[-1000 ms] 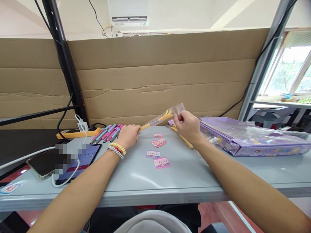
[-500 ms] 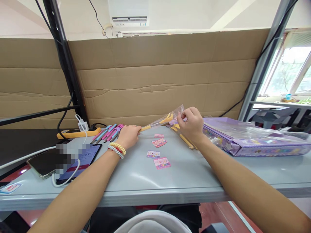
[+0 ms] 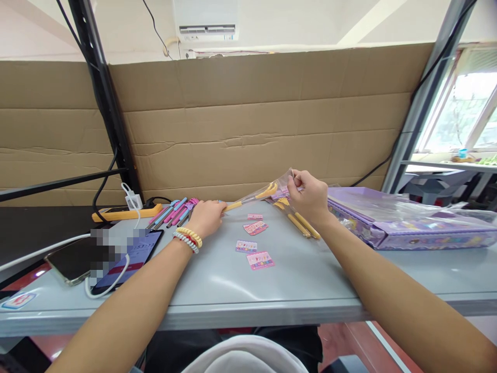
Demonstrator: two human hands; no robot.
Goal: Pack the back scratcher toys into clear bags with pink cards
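Observation:
A yellow pen with a shaped top (image 3: 267,191) lies slanted inside a clear plastic bag (image 3: 284,178), raised a little above the table. My left hand (image 3: 207,217) is closed round the pen's lower left end. At the upper right, my right hand (image 3: 309,196) pinches the edge of the bag. Beneath and beside that hand, several more yellow pens (image 3: 298,224) rest on the table. Small pink and purple printed cards (image 3: 260,260) lie between my arms. Next to my left hand are several pink and blue pens (image 3: 171,212), partly hidden behind it.
On the right stands a purple printed box (image 3: 392,233) with clear plastic on top. A phone (image 3: 77,261) and a tablet (image 3: 145,246) with a white cable occupy the left. Behind the grey table (image 3: 217,290) rises a cardboard panel (image 3: 252,124). A yellow power strip (image 3: 128,213) sits at the back left.
My right hand has shifted very slightly to the right, still pinching the bag. The left hand keeps its hold on the pen's end.

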